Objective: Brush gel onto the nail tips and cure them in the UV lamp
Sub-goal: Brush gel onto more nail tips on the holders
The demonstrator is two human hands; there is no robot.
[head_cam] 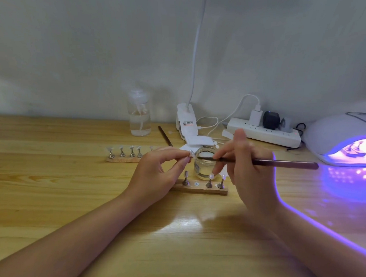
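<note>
Fingers of the right hand [244,161] pinch the brush [262,162], long axis horizontal, bristles pointing left over the glass jar [202,167]. Left hand [158,169] pinches one nail tip [190,156] just left of the bristles, nearest of all. Near holder strip [200,189] lies below; far strip [120,159] behind left. Lit UV lamp [347,137] stands far right, with open table [45,194] between.

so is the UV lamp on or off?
On: the UV lamp has a glowing violet opening and casts purple light across the table.

The label on the white clamp [186,123] is too blurred to read.
</note>
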